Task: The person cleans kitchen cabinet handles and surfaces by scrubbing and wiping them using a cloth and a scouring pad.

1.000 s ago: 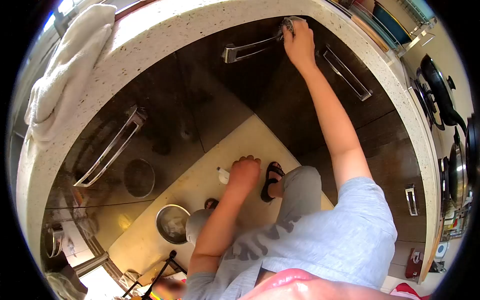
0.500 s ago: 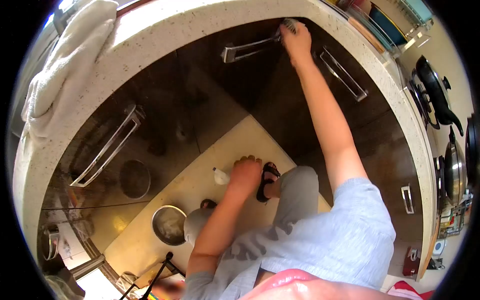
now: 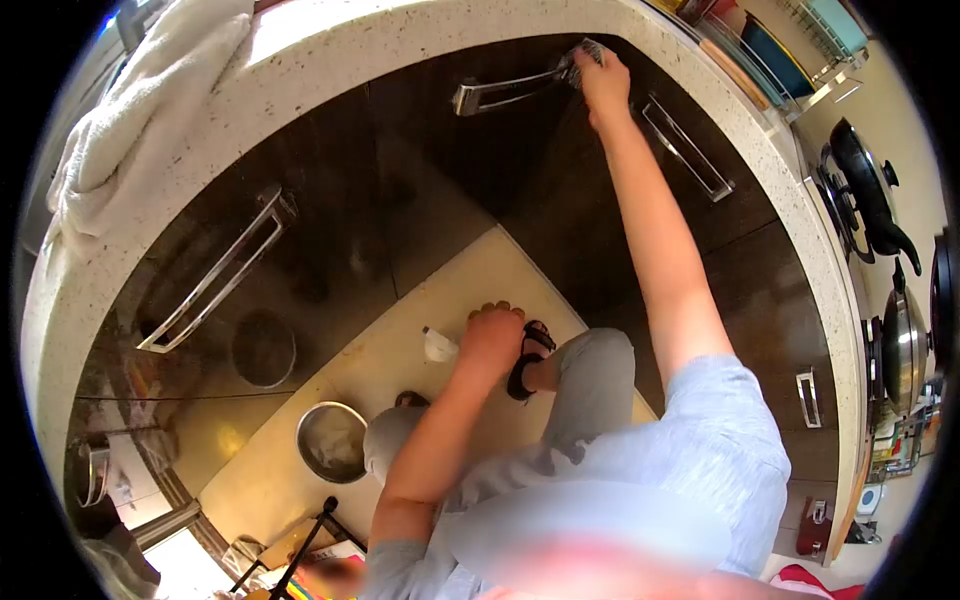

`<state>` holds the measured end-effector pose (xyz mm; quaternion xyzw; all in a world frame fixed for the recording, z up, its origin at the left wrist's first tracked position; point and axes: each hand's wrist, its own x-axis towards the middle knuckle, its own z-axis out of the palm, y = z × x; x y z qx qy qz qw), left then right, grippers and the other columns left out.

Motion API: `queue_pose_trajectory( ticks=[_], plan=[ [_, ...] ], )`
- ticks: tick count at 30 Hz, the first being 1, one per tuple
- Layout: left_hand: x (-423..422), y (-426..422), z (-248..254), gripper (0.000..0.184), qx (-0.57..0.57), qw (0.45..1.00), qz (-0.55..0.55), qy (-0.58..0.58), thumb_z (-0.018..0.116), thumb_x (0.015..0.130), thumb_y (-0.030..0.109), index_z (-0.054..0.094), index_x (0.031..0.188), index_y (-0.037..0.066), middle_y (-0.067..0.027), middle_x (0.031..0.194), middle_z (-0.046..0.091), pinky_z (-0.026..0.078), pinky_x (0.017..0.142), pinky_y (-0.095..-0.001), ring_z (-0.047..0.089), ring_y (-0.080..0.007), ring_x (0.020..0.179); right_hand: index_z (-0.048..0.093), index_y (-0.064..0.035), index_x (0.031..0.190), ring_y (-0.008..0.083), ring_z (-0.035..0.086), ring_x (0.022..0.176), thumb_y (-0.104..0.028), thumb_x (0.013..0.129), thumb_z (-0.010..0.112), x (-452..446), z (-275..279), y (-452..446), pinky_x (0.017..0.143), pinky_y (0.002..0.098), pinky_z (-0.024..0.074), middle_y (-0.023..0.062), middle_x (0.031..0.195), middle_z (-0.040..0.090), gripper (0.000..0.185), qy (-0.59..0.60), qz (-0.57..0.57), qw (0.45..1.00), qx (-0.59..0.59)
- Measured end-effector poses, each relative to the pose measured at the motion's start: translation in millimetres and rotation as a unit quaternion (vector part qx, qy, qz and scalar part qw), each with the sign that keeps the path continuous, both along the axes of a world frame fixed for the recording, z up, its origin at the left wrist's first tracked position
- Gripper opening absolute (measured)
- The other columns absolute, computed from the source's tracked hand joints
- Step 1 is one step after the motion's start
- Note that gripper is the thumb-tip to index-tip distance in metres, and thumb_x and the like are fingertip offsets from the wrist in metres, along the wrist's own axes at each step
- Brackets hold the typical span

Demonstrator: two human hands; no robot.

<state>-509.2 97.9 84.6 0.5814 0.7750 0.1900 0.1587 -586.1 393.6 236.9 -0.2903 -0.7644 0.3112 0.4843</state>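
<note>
My right hand (image 3: 604, 84) reaches to the upper cabinet, its fingers closed around a crumpled silvery-grey piece (image 3: 588, 58) that looks like a scrubber or cloth. It presses this at the right end of a metal handle (image 3: 505, 94) on a dark cabinet front (image 3: 440, 180). My left hand (image 3: 493, 340) is low, above the floor near my knee, back upward and fingers curled. Right beside it shows a white bottle (image 3: 439, 346) with a dark tip. Whether that hand holds the bottle or only hides part of it is unclear.
A metal pot (image 3: 332, 442) with whitish contents stands on the pale floor (image 3: 270, 470). More handles (image 3: 690, 150) stick out from the cabinets. A speckled countertop (image 3: 330, 62) curves overhead, with a white towel (image 3: 140, 120) at left and pans (image 3: 868, 185) at right.
My right hand and the silvery-grey piece have shifted very slightly right along the handle's end. My left hand stays low beside the bottle. The view has tilted a little.
</note>
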Motion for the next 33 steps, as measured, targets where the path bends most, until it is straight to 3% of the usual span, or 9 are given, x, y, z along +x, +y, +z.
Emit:
queue_pose_trajectory(
  ticks=[1,3,5,7,9,15,20,27,33],
  plan=[
    [-1,1,-4,0.017,0.000,1.000,0.003,0.005,0.057,0.079,0.017,0.059,0.088,0.003,-0.0133,0.088,0.058,0.048,0.073,-0.0392,0.057,-0.0293,0.086,0.060,0.0003,0.091,0.0349,0.055,0.084,-0.023,0.079,0.061,-3,9,3,0.073,0.0417,0.0441,0.0215,0.095,0.056,0.026,0.033,0.028,0.985,-0.169],
    [-4,5,-4,0.017,-0.004,1.000,0.006,0.012,0.057,0.079,0.017,0.059,0.088,0.003,-0.0132,0.089,0.058,0.048,0.073,-0.0395,0.057,-0.0293,0.086,0.060,-0.0005,0.088,0.0321,0.055,0.083,-0.023,0.080,0.060,-9,-11,9,0.074,0.0411,0.0433,0.0182,0.096,0.057,0.024,-0.036,-0.053,0.984,0.169],
    [-5,6,-1,0.018,-0.019,1.000,0.006,0.009,0.057,0.078,0.016,0.059,0.090,0.003,-0.0134,0.090,0.058,0.048,0.074,-0.0398,0.057,-0.0293,0.086,0.059,-0.0023,0.091,0.0336,0.051,0.089,-0.025,0.080,0.060,1,-12,-45,0.080,0.0406,0.0409,0.0173,0.098,0.054,0.025,-0.042,-0.034,0.957,0.285],
    [-9,4,7,0.018,-0.013,1.000,-0.001,-0.003,0.057,0.079,0.016,0.060,0.091,0.003,-0.0138,0.091,0.058,0.047,0.075,-0.0399,0.057,-0.0296,0.087,0.058,-0.0035,0.095,0.0357,0.047,0.093,-0.023,0.080,0.060,-1,-13,-20,0.080,0.0432,0.0391,0.0178,0.102,0.050,0.025,0.004,0.001,0.958,0.286],
    [-8,0,7,0.019,-0.018,1.000,-0.004,-0.012,0.057,0.079,0.015,0.060,0.092,0.002,-0.0142,0.092,0.058,0.047,0.076,-0.0398,0.057,-0.0298,0.087,0.057,-0.0030,0.097,0.0361,0.045,0.095,-0.020,0.080,0.059,-8,-13,-14,0.082,0.0444,0.0367,0.0184,0.102,0.050,0.024,-0.026,-0.040,0.995,0.091],
    [-9,-1,13,0.020,-0.017,0.999,0.000,-0.033,0.058,0.078,0.015,0.060,0.092,0.002,-0.0146,0.092,0.058,0.047,0.076,-0.0395,0.057,-0.0301,0.088,0.045,-0.0013,0.109,0.0375,0.033,0.104,-0.012,0.078,0.062,-22,-44,-180,0.088,0.0446,0.0278,0.0232,0.117,0.037,0.037,-0.007,0.044,0.935,0.352],
    [-13,-8,5,0.021,0.008,0.999,0.016,-0.035,0.060,0.078,0.017,0.060,0.093,0.002,-0.0144,0.091,0.058,0.048,0.074,-0.0403,0.057,-0.0298,0.089,0.055,-0.0046,0.098,0.0357,0.036,0.101,-0.007,0.073,0.066,-21,-31,-173,0.087,0.0434,0.0301,0.0179,0.110,0.041,0.027,0.104,0.008,0.946,0.308],
    [-22,-16,4,0.020,0.010,0.999,0.037,-0.034,0.059,0.079,0.016,0.060,0.093,0.002,-0.0147,0.091,0.058,0.047,0.075,-0.0403,0.056,-0.0305,0.088,0.063,-0.0057,0.091,0.0328,0.042,0.093,-0.006,0.069,0.069,-3,-114,-137,0.080,0.0385,0.0361,0.0138,0.100,0.047,0.023,0.012,0.000,0.947,0.320],
    [-18,-26,5,0.020,0.010,0.998,0.035,-0.047,0.059,0.078,0.016,0.061,0.092,0.002,-0.0153,0.092,0.058,0.047,0.076,-0.0404,0.056,-0.0304,0.089,0.064,-0.0068,0.090,0.0313,0.044,0.090,-0.010,0.066,0.071,-28,-29,-169,0.078,0.0397,0.0366,0.0120,0.097,0.049,0.025,0.078,-0.044,0.888,0.451]
  ],
)
